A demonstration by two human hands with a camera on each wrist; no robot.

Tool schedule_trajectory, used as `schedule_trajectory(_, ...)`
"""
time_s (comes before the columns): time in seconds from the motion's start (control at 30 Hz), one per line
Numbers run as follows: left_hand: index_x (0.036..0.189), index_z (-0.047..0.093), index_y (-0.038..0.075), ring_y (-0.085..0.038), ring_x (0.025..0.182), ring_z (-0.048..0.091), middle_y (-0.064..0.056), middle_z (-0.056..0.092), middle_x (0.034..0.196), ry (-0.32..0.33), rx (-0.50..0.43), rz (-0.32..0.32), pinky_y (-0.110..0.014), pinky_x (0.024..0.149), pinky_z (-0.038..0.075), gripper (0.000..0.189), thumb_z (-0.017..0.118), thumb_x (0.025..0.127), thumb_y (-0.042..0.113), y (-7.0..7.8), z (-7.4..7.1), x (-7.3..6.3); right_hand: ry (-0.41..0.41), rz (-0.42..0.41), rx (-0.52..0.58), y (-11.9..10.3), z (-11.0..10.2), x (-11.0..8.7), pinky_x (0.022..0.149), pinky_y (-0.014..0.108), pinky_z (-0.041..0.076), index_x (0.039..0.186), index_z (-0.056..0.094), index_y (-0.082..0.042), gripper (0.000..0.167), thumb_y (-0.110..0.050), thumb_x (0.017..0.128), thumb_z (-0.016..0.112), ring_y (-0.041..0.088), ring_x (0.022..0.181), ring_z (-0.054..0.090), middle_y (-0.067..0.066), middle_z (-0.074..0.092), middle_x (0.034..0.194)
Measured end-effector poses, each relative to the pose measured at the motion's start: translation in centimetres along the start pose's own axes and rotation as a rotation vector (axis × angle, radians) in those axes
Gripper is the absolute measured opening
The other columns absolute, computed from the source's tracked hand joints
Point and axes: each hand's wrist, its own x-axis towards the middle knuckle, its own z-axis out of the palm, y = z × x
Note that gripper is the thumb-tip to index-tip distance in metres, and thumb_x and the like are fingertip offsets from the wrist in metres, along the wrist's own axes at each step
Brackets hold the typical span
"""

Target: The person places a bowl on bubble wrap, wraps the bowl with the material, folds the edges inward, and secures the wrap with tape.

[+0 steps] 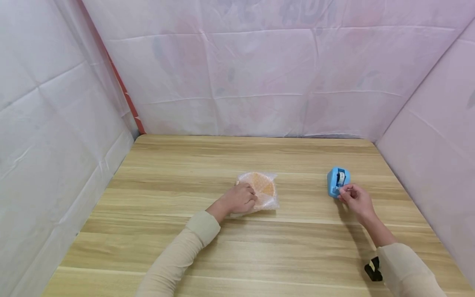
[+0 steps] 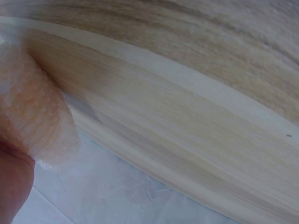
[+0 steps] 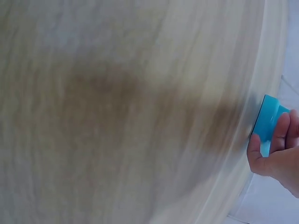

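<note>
A round orange-and-white item in bubble wrap [image 1: 265, 186] lies on the wooden table near the middle. My left hand [image 1: 240, 199] holds the wrap at its left side, fingers curled over the top. In the left wrist view the wrap [image 2: 39, 107] shows at the left edge beside part of the hand [image 2: 14, 184]. To the right stands a blue tape dispenser [image 1: 332, 182] with a tape roll [image 1: 341, 178] in it. At the dispenser's near end, my right hand [image 1: 359, 202] pinches the tape's end between thumb and forefinger. The right wrist view shows this hand [image 3: 280, 161] against the dispenser [image 3: 267, 116].
The wooden table [image 1: 178, 165] has pale sheeting [image 1: 259, 82] hung behind it and at both sides. A small black item [image 1: 373, 270] shows beside the right sleeve [image 1: 404, 264]. A red strip [image 1: 124, 88] runs down the back left corner.
</note>
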Motion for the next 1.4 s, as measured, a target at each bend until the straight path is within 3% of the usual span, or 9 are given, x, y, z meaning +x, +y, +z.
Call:
schedule_trajectory(0.13, 0.098, 0.072, 0.014, -0.017, 0.105, 0.059, 0.001, 0.071, 0.102, -0.002, 0.002, -0.004, -0.027, 0.100, 0.039, 0.038, 0.034, 0.092, 0.016, 0.0, 0.1, 0.0, -0.001, -0.023, -0.036, -0.3, 0.3, 0.0, 0.065, 0.010, 0.052, 0.095, 0.050, 0.011, 0.019, -0.009, 0.095, 0.049, -0.008, 0.069, 0.056, -0.015, 0.054, 0.071)
schedule_trajectory(0.37, 0.094, 0.072, 0.013, -0.017, 0.103, 0.060, 0.001, 0.071, 0.100, 0.012, 0.007, 0.008, -0.027, 0.099, 0.040, 0.037, 0.035, 0.092, 0.015, 0.0, -0.1, 0.0, 0.097, -0.091, -0.270, -1.5, 1.3, -0.7, 0.049, 0.015, 0.044, 0.091, 0.058, 0.011, 0.021, -0.009, 0.092, 0.054, -0.010, 0.059, 0.051, -0.004, 0.062, 0.067)
schedule_trajectory(0.57, 0.090, 0.072, 0.013, -0.017, 0.102, 0.060, 0.001, 0.071, 0.100, 0.015, 0.004, 0.001, -0.027, 0.097, 0.041, 0.037, 0.034, 0.092, 0.014, -0.1, -0.1, 0.2, 0.122, -0.090, -0.264, -3.0, 2.6, -1.0, 0.047, 0.015, 0.046, 0.090, 0.062, 0.013, 0.019, -0.006, 0.089, 0.058, -0.012, 0.056, 0.052, 0.014, 0.067, 0.071)
schedule_trajectory(0.83, 0.087, 0.071, 0.012, -0.017, 0.099, 0.061, 0.001, 0.071, 0.097, 0.000, 0.006, 0.003, -0.027, 0.096, 0.041, 0.037, 0.034, 0.091, 0.014, -0.1, -0.1, 0.4, 0.070, -0.202, -0.270, -4.5, 4.1, -1.1, 0.052, 0.012, 0.047, 0.087, 0.059, 0.011, 0.013, -0.002, 0.089, 0.056, -0.013, 0.058, 0.051, 0.022, 0.066, 0.073)
schedule_trajectory(1.17, 0.091, 0.072, 0.014, -0.016, 0.102, 0.060, 0.001, 0.071, 0.100, -0.024, 0.024, -0.007, -0.026, 0.098, 0.040, 0.039, 0.033, 0.091, 0.014, 0.1, -0.3, 0.7, -0.033, -0.248, -0.304, -6.3, 7.2, -1.1, 0.052, 0.017, 0.044, 0.087, 0.060, 0.006, 0.009, -0.003, 0.089, 0.058, -0.008, 0.059, 0.051, 0.013, 0.066, 0.070)
schedule_trajectory(1.4, 0.094, 0.072, 0.014, -0.016, 0.105, 0.059, 0.001, 0.071, 0.102, -0.037, 0.041, -0.006, -0.027, 0.099, 0.039, 0.039, 0.033, 0.092, 0.016, 0.0, -0.1, 1.0, -0.147, -0.275, -0.186, -8.5, 10.3, -0.9, 0.054, 0.018, 0.047, 0.089, 0.058, 0.008, 0.006, 0.003, 0.087, 0.057, 0.002, 0.062, 0.055, 0.014, 0.064, 0.071)
